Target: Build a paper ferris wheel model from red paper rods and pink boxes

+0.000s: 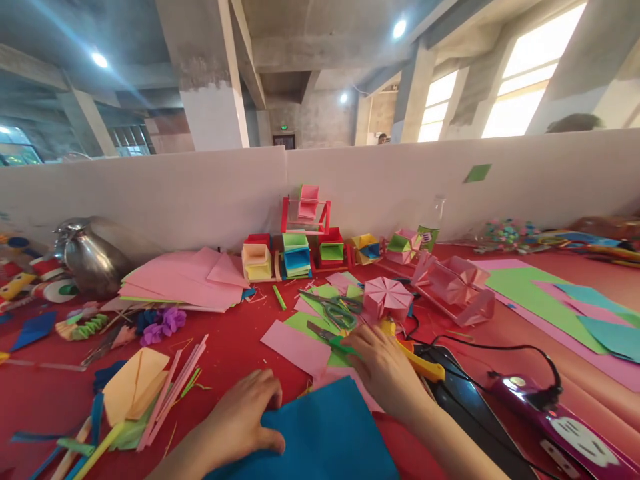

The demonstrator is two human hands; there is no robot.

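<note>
A sheet of blue paper (325,433) lies in front of me on the red table. At its left edge is my left hand (245,417), thumb on the paper and curled fingers apart from the thumb. Farther ahead, my right hand (377,363) has its fingers closed around the green handle of a pair of scissors (327,335), whose blades point left over loose paper. Another pair of dark green scissors (335,308) lies just behind. A pink square of paper (297,348) is left of the right hand. Beside that hand lies a yellow-handled tool (423,362), probably a glue gun.
Folded paper boxes (297,257) line the white partition (375,180). Pink paper sheets (185,277) and a metal jug (93,257) stand back left. Paper strips (175,393) lie left. At right are a black device (470,420), a purple power strip (570,427) and cables.
</note>
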